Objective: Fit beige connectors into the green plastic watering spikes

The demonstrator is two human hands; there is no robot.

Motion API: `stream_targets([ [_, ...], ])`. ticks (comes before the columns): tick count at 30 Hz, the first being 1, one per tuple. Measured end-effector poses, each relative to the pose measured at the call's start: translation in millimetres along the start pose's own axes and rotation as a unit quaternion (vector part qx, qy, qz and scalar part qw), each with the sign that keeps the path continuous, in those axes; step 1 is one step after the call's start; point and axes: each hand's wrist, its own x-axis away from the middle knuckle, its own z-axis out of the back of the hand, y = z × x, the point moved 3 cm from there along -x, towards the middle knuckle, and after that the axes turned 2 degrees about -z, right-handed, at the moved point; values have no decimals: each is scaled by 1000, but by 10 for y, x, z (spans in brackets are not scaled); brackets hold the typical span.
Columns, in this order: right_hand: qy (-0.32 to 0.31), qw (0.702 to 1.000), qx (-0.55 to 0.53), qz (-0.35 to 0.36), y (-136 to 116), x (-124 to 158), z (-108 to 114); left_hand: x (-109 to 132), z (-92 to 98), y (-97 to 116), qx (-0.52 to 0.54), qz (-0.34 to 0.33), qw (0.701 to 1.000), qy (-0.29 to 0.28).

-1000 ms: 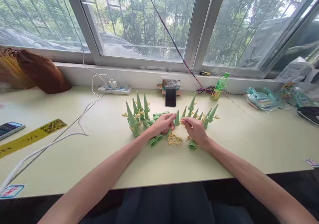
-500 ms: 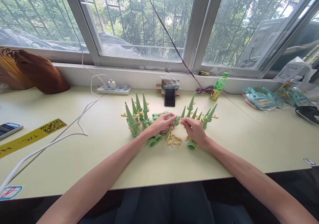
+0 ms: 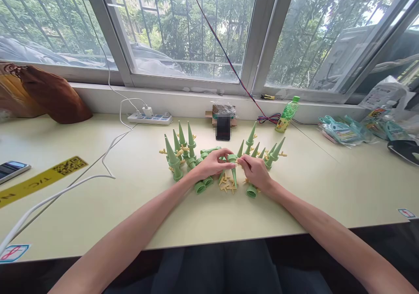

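The green conical spike (image 3: 234, 175) has flipped tip-down, gripped by the left hand (image 3: 214, 163); just beyond its fingertips, the right hand (image 3: 258, 170) pinches a small, mostly hidden yellow piece (image 3: 237, 161).

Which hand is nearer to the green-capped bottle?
Right. The right hand is in front of the bottle and to its left; the left hand is farther left, holding a green spike.
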Motion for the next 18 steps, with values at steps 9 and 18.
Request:
stream_targets([
  [9, 7, 999, -26, -32, -24, -10, 3, 7, -4, 36, 6, -1, 1000, 18],
  [18, 78, 995, -26, -58, -26, 4, 55, 4, -36, 33, -11, 13, 1000, -17],
])
